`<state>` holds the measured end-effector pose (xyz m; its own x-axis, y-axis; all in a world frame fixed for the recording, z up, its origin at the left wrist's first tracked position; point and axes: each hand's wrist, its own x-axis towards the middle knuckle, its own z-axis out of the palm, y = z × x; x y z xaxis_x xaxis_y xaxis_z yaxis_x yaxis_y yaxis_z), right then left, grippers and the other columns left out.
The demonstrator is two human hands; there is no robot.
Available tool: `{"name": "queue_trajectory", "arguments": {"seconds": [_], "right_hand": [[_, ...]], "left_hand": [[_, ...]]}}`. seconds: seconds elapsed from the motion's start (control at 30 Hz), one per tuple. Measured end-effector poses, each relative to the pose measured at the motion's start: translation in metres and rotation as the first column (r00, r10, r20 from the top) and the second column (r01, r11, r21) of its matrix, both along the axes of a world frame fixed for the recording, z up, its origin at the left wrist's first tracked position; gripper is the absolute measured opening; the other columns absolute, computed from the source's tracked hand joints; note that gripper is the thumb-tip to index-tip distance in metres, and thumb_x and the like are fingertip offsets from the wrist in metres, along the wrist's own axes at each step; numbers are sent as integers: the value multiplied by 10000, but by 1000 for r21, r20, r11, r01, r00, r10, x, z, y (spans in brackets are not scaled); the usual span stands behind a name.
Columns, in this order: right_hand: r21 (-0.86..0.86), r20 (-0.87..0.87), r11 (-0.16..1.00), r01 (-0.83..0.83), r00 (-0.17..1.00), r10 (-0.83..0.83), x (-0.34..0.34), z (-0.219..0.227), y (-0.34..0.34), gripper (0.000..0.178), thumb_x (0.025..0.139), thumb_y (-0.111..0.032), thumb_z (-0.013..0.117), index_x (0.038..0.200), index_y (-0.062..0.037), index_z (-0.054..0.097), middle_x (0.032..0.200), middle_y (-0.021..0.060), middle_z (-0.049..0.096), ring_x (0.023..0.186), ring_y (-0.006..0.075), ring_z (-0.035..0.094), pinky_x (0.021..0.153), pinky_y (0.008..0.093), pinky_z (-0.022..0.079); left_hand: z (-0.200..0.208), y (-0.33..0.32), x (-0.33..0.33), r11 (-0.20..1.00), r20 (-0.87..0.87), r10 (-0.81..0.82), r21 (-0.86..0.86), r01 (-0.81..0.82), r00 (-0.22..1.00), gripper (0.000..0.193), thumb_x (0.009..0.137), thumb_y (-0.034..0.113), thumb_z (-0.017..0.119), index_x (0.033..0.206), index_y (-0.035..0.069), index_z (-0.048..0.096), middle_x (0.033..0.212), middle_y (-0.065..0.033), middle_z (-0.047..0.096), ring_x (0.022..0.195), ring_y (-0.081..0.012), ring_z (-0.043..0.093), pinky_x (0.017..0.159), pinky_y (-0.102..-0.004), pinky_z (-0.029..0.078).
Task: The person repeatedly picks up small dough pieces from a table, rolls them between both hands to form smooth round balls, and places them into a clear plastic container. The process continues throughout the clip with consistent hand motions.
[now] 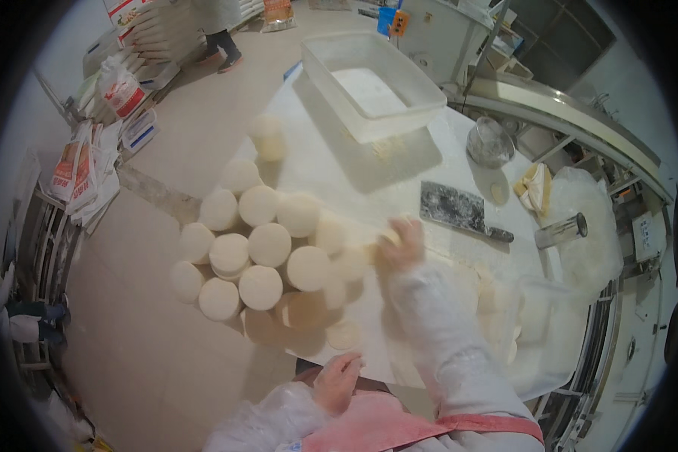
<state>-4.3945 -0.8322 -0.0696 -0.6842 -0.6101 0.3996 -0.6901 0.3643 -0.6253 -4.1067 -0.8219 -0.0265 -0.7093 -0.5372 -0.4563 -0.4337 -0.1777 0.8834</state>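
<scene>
Stacks of pale round dough wrappers (270, 245) crowd the left side of the white table, some stacks taller than others. My right hand (401, 245) reaches over the middle of the table, just right of the stacks. Its fingers curl around a pale yellowish dough piece (386, 241), partly hidden and a little blurred. Close to the table's near edge is my left hand (339, 382), its fingers loosely stretched and nothing visible in them. A single dough round (343, 334) lies flat beyond it. A flour-dusted cleaver (453, 206) rests to the right of my right hand.
A large translucent tub (373, 113) stands at the far side, a metal bowl (490, 143) to its right. A clear bin (554, 324) is at the near right. A yellow-white cloth (533, 190) and clear cup (561, 231) sit at the right edge. Another person (220, 34) stands far left.
</scene>
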Motion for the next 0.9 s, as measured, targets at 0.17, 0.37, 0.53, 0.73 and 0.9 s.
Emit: {"name": "queue_trajectory", "arguments": {"seconds": [0.17,0.37,0.53,0.73,0.9], "right_hand": [[-262,201,964,40,979,14,15,-7,5,486,712,-72,719,1152,-61,512,1029,127,544,873,243,573,720,332,485],[-111,790,921,374,595,-146,90,41,94,701,726,-100,745,1325,-68,383,1132,110,520,967,161,553,742,275,484],[-327,790,914,239,600,125,101,124,206,782,748,-110,741,1392,-74,298,1214,99,493,1096,156,497,878,282,446],[100,795,886,452,500,-345,6,189,433,804,713,-134,779,1376,-66,330,1117,97,574,958,173,584,805,279,494],[570,809,784,-246,333,-484,-65,104,524,828,657,-239,813,1331,-41,376,1118,130,580,986,212,579,843,321,486]], "left_hand": [[-3,-4,-13,989,155,-61,144,38,986,266,901,187,528,1099,15,570,950,-66,610,878,-157,574,783,-256,453],[-6,-8,-94,987,-354,161,65,-148,921,320,941,190,413,1192,8,494,1136,-138,527,1064,-227,502,891,-327,408],[46,71,-135,980,-725,-199,-140,143,659,569,930,346,410,1367,-3,305,1307,-184,390,1191,-286,406,982,-375,336],[63,172,-148,960,-650,-277,-154,234,707,706,852,311,524,1401,-13,220,1420,-244,237,1291,-360,284,1050,-436,242],[53,243,-181,804,-468,-514,-554,215,719,759,875,138,557,1440,-10,73,1481,-203,139,1372,-280,160,1108,-359,148]]}}
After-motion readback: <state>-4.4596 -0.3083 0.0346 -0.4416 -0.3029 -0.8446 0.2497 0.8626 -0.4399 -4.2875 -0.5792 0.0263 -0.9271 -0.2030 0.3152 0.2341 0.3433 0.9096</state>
